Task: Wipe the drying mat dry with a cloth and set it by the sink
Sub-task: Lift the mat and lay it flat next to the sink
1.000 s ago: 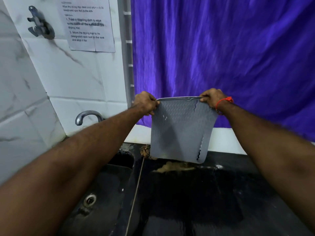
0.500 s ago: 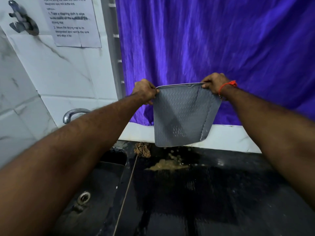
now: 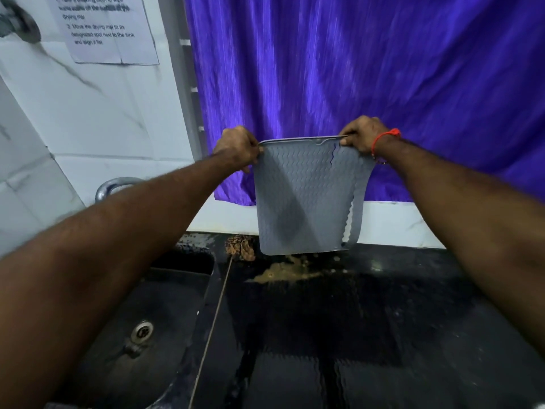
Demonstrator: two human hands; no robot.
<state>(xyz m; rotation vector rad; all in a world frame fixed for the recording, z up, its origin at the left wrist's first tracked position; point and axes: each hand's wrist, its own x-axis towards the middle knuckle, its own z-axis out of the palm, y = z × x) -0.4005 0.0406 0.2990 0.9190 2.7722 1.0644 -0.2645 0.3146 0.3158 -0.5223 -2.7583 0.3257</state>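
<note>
A grey ribbed drying mat [image 3: 306, 196] hangs upright in the air above the back of the black counter [image 3: 339, 335]. My left hand [image 3: 237, 147] grips its top left corner and my right hand [image 3: 361, 134], with a red thread at the wrist, grips its top right corner. The mat's right edge is curled inward. Its lower edge hangs just above the counter, apart from it. The black sink [image 3: 153, 314] lies to the lower left, partly behind my left forearm. No cloth is in view.
A purple curtain [image 3: 368, 84] hangs behind the mat. A brown clump [image 3: 240, 246] and a tan smear [image 3: 283, 273] lie on the wet counter under the mat. A curved tap [image 3: 115, 184] rises behind the sink. A paper notice [image 3: 106, 28] is stuck on the tiled wall.
Both hands have kept hold of the mat's top corners. The mat rose off the counter a second ago and stays held up; the view has shifted slightly.
</note>
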